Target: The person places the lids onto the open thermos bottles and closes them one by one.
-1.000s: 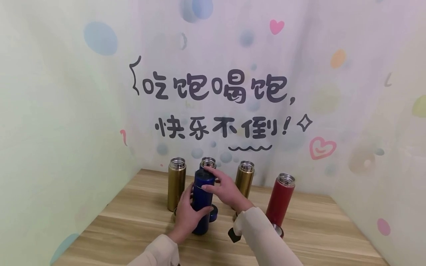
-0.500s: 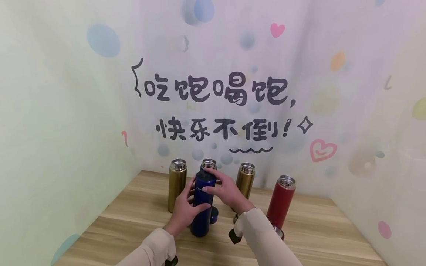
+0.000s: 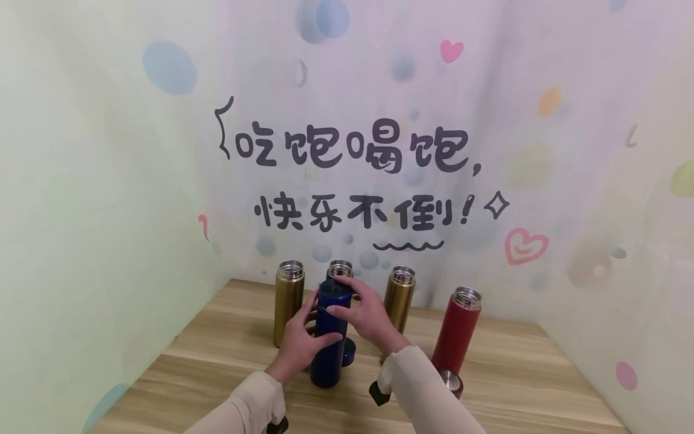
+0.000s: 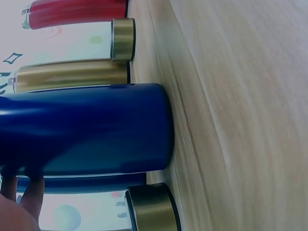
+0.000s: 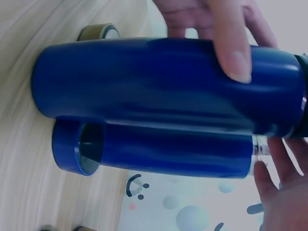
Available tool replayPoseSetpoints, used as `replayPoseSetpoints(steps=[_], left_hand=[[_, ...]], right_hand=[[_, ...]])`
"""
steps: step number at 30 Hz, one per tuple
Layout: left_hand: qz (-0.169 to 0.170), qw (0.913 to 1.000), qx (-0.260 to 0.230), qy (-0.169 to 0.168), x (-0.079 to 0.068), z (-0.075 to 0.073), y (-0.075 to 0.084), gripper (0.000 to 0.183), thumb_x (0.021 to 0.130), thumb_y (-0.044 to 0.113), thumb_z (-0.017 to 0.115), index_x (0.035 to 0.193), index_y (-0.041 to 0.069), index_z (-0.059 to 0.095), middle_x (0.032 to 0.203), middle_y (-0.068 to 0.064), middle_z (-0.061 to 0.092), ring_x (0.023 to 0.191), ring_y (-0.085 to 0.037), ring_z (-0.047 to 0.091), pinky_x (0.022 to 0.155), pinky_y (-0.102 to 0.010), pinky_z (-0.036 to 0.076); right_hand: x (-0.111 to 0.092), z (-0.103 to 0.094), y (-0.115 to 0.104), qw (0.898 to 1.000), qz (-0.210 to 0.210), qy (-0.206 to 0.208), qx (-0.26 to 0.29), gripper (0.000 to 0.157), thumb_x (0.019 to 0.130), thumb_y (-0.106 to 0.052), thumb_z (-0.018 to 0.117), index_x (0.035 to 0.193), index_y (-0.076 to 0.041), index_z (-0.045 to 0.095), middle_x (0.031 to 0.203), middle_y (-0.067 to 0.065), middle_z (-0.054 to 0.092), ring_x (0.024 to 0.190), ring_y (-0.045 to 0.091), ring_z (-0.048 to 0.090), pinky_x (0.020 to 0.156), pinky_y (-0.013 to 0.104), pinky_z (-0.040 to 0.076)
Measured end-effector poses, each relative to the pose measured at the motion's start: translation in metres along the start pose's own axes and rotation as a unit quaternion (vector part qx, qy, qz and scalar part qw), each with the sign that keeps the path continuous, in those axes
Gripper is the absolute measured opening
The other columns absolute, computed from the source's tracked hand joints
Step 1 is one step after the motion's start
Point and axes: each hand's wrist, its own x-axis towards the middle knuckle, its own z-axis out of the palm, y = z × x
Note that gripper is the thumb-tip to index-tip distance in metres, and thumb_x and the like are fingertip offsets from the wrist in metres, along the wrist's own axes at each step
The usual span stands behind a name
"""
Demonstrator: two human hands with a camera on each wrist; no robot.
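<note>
A dark blue thermos bottle [image 3: 327, 364] stands nearly upright on the table, closest to me. My left hand [image 3: 298, 346] holds its body, thumb across the near side and fingers round the left. At its top, my right hand [image 3: 371, 313] grips the blue cap [image 3: 335, 292] between the thumb and fingers. In the right wrist view, the left thumb lies on the blue bottle [image 5: 144, 86] while right-hand fingers [image 5: 284, 166] reach round the cap end. Behind it stands an uncapped blue bottle [image 5: 178, 151], partly hidden. A loose blue cap [image 3: 349, 352] lies beside the held bottle.
Uncapped gold bottles stand at left [image 3: 289, 304] and right [image 3: 400, 301]. An uncapped red bottle [image 3: 457, 331] stands further right, its cap [image 3: 452, 383] in front. Gold caps [image 4: 122, 41] sit near the gold bottles. A printed cloth [image 3: 347, 90] hangs behind the table [image 3: 520, 386].
The view tilts slightly over the second. Both hands stay on the bottle and its cap; the right wrist has shifted a little left, uncovering more of the red bottle's cap.
</note>
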Motion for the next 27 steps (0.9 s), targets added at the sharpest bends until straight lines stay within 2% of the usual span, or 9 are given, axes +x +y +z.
replayPoseSetpoints(steps=[6, 9, 11, 13, 16, 19, 21, 24, 27], left_hand=[[0.017, 0.9998, 0.006, 0.005, 0.000, 0.000, -0.001, 0.086, 0.077, 0.025, 0.084, 0.149, 0.012, 0.038, 0.140, -0.012, 0.050, 0.115, -0.036, 0.056, 0.089, -0.051, 0.051], [0.021, 0.9997, 0.009, 0.007, 0.000, 0.000, -0.001, 0.084, 0.077, 0.025, 0.084, 0.148, 0.010, 0.041, 0.138, -0.012, 0.053, 0.114, -0.035, 0.057, 0.089, -0.050, 0.052], [0.017, 0.9998, 0.013, 0.006, 0.000, 0.000, -0.001, 0.084, 0.077, 0.025, 0.084, 0.147, 0.010, 0.041, 0.137, -0.011, 0.053, 0.114, -0.033, 0.057, 0.090, -0.048, 0.052], [0.010, 0.9998, 0.015, 0.006, 0.001, 0.000, -0.001, 0.084, 0.077, 0.027, 0.084, 0.148, 0.011, 0.041, 0.138, -0.010, 0.053, 0.114, -0.031, 0.057, 0.091, -0.047, 0.051], [0.005, 0.9999, 0.013, 0.004, 0.001, 0.000, -0.001, 0.084, 0.077, 0.026, 0.084, 0.148, 0.011, 0.041, 0.138, -0.010, 0.053, 0.115, -0.031, 0.057, 0.092, -0.048, 0.051], [-0.001, 1.0000, 0.004, 0.003, 0.000, 0.000, 0.000, 0.085, 0.077, 0.024, 0.084, 0.149, 0.011, 0.040, 0.138, -0.011, 0.053, 0.115, -0.032, 0.057, 0.092, -0.049, 0.050], [-0.006, 1.0000, -0.001, 0.002, 0.000, 0.000, 0.000, 0.085, 0.077, 0.023, 0.084, 0.149, 0.011, 0.039, 0.138, -0.011, 0.054, 0.116, -0.032, 0.057, 0.093, -0.050, 0.049], [-0.015, 0.9999, -0.003, 0.002, 0.000, 0.000, 0.000, 0.086, 0.077, 0.024, 0.084, 0.149, 0.013, 0.039, 0.138, -0.009, 0.053, 0.116, -0.030, 0.056, 0.094, -0.050, 0.048], [-0.016, 0.9999, -0.002, 0.004, 0.001, -0.001, 0.001, 0.086, 0.076, 0.026, 0.085, 0.149, 0.013, 0.040, 0.138, -0.008, 0.054, 0.116, -0.029, 0.056, 0.095, -0.049, 0.048]], right_hand=[[-0.004, 0.014, 0.000, 0.996, -0.023, 0.076, -0.052, 0.064, 0.081, -0.036, 0.079, 0.136, -0.013, 0.055, 0.135, 0.007, 0.054, 0.122, 0.028, 0.051, 0.102, 0.054, 0.040], [-0.004, 0.016, -0.002, 0.993, -0.035, 0.088, -0.076, 0.065, 0.081, -0.036, 0.079, 0.135, -0.010, 0.053, 0.133, 0.009, 0.054, 0.121, 0.028, 0.052, 0.101, 0.053, 0.042], [-0.003, 0.015, -0.002, 0.993, -0.040, 0.077, -0.080, 0.066, 0.083, -0.037, 0.077, 0.137, -0.009, 0.051, 0.134, 0.009, 0.053, 0.121, 0.028, 0.051, 0.101, 0.052, 0.042], [-0.002, 0.010, -0.001, 0.996, -0.043, 0.049, -0.065, 0.065, 0.086, -0.036, 0.074, 0.140, -0.010, 0.049, 0.137, 0.009, 0.051, 0.124, 0.028, 0.049, 0.101, 0.052, 0.041], [0.000, 0.001, 0.001, 0.999, -0.041, -0.015, -0.011, 0.060, 0.091, -0.029, 0.068, 0.144, -0.014, 0.046, 0.143, 0.009, 0.047, 0.128, 0.029, 0.044, 0.104, 0.055, 0.037], [0.003, -0.008, 0.004, 0.996, -0.030, -0.073, 0.047, 0.058, 0.092, -0.020, 0.066, 0.146, -0.017, 0.045, 0.146, 0.007, 0.044, 0.131, 0.031, 0.041, 0.106, 0.058, 0.032], [0.004, -0.011, 0.006, 0.993, -0.020, -0.095, 0.067, 0.058, 0.092, -0.018, 0.065, 0.147, -0.019, 0.045, 0.147, 0.005, 0.043, 0.132, 0.032, 0.040, 0.106, 0.059, 0.031], [0.005, -0.013, 0.007, 0.993, -0.008, -0.099, 0.063, 0.059, 0.092, -0.020, 0.067, 0.146, -0.022, 0.045, 0.146, 0.003, 0.044, 0.129, 0.035, 0.042, 0.104, 0.060, 0.034], [0.004, -0.011, 0.005, 0.996, -0.005, -0.076, 0.042, 0.059, 0.090, -0.024, 0.071, 0.144, -0.023, 0.048, 0.143, 0.003, 0.048, 0.126, 0.033, 0.045, 0.102, 0.058, 0.036]])
